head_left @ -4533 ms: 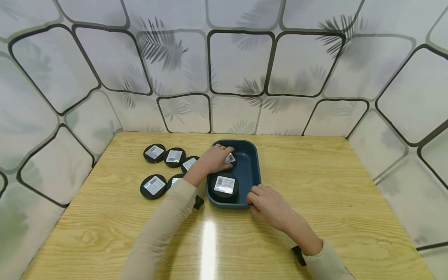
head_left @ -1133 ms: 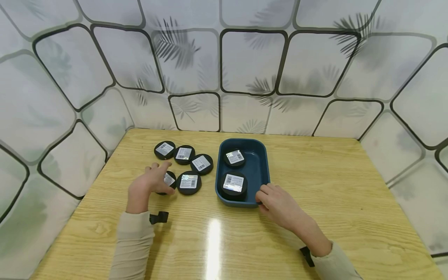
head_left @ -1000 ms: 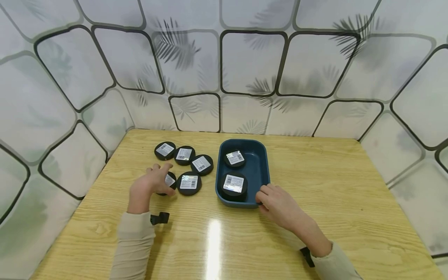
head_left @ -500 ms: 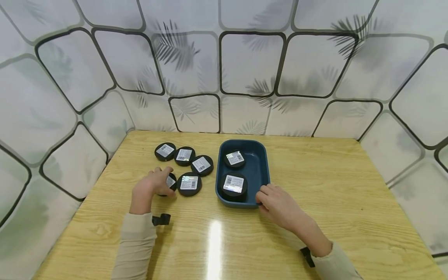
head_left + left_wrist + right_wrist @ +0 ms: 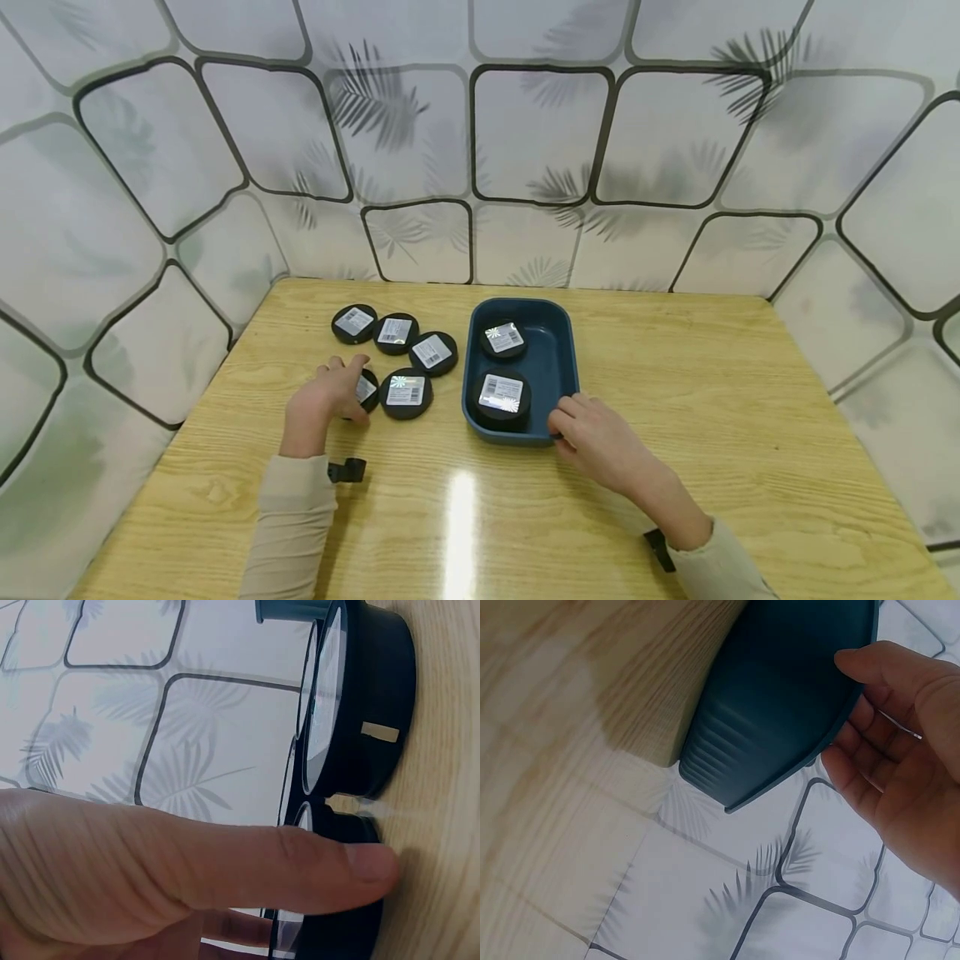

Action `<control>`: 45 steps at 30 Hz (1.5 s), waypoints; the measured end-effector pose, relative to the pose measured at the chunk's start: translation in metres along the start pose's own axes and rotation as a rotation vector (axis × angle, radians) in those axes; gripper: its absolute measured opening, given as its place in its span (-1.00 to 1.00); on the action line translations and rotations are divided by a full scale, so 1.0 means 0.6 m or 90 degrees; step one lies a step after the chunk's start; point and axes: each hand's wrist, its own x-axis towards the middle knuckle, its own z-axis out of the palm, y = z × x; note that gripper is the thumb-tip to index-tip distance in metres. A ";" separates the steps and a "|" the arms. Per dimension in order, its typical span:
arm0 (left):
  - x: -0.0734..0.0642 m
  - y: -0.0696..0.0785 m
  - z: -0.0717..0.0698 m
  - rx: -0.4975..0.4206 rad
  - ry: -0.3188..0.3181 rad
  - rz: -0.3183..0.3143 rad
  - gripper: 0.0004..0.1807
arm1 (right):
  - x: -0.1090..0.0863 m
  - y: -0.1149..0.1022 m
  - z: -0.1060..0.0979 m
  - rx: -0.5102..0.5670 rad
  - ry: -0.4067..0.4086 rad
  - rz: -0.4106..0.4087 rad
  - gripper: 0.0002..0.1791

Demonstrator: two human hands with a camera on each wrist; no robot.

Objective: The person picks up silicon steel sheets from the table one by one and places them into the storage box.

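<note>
My left hand (image 5: 326,402) grips a flat round black container (image 5: 366,389) with a white barcode label, lying on the table. The left wrist view shows the thumb (image 5: 330,870) against that container's side, with fingers on its far side, partly hidden. My right hand (image 5: 600,442) pinches the rim of a blue rectangular bin (image 5: 551,358) at its near right corner. In the right wrist view the thumb is inside the rim and the fingers outside. Two similar containers sit along the bin's left side, one at the back (image 5: 503,339) and one in front (image 5: 501,400).
Right beside the gripped container stands another black container (image 5: 406,393). Behind them lie three more, a left one (image 5: 354,323), a middle one (image 5: 396,332) and a right one (image 5: 432,353) near the bin. A patterned curtain (image 5: 540,133) backs the wooden table (image 5: 675,367).
My left hand has let go of the back container in the bin and moved left to the table. Its thumb has since come in against the container there. The right hand stays on the rim.
</note>
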 end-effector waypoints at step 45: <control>0.000 -0.013 -0.007 -0.029 0.038 0.003 0.09 | 0.000 0.002 0.001 -0.007 -0.014 0.007 -0.82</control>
